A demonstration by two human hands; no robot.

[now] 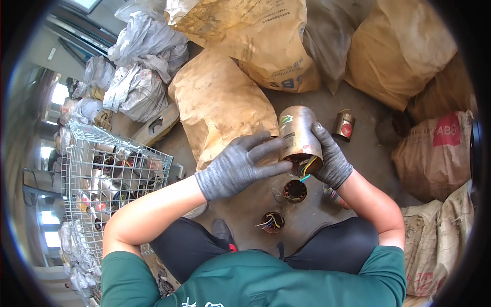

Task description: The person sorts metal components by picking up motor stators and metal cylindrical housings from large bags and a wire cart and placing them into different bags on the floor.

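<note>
A silvery metal cylinder (298, 134), which looks like a motor housing, is held above the floor in front of me. Its open end faces me, and yellow, green and blue wires (308, 167) come out of it. My gloved right hand (331, 158) is wrapped round its right side. My left hand (234, 165), also in a grey glove, has its fingers spread, the tips at the cylinder's left side and lower rim. Contact there is hard to tell. Below stand two round motor parts, one (295, 191) under the cylinder and another (273, 222) with loose wires nearer my legs.
A smaller metal cylinder (344, 126) stands on the floor (365, 153) to the right. At my left is a wire cage (120, 176) holding metal parts. Large brown paper sacks (220, 102) fill the far side, with white bags (138, 92) at far left and a sack (434, 158) at right.
</note>
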